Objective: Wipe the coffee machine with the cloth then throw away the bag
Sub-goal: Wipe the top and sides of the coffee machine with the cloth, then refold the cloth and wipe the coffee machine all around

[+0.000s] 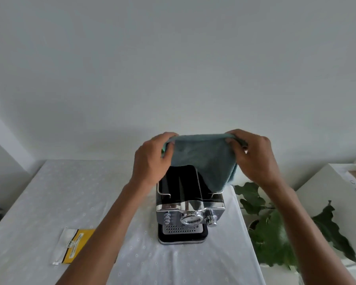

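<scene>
Hands: left hand (150,159) and right hand (253,157) each pinch an upper corner of cloth (203,159), spread between them.
Machine (185,206): just below, under cloth's hanging edge, nearer the right hand.

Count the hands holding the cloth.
2. The left hand grips the top left corner of the cloth, and the right hand grips its top right corner, above the coffee machine.

Coffee machine (190,204) stands on table (49,202), near its right edge. Bag (74,245) lies flat on table, left of machine. Cloth (203,157) held above machine's top. Plant (275,229) right of table.
</scene>
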Demonstrator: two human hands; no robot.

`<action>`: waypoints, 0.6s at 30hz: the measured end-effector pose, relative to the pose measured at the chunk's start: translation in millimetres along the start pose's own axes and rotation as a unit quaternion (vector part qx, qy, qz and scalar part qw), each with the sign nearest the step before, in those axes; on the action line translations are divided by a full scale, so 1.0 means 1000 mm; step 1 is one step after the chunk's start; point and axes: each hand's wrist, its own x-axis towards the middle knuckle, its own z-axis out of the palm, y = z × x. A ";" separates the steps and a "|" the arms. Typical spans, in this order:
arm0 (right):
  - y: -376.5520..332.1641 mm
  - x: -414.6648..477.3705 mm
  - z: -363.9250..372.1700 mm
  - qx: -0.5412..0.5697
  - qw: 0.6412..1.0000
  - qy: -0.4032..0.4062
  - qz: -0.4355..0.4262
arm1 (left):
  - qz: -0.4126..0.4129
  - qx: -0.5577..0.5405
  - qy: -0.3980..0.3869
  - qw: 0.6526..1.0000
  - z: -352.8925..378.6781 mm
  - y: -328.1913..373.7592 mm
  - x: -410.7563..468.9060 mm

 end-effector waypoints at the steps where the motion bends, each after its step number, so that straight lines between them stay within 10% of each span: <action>1: -0.003 0.006 -0.009 0.012 1.000 0.013 0.003 | 0.000 -0.019 0.014 1.000 -0.006 0.006 0.011; 18: -0.011 -0.079 -0.067 0.168 0.984 -0.033 0.051 | -0.090 -0.235 0.007 0.968 -0.050 0.079 -0.075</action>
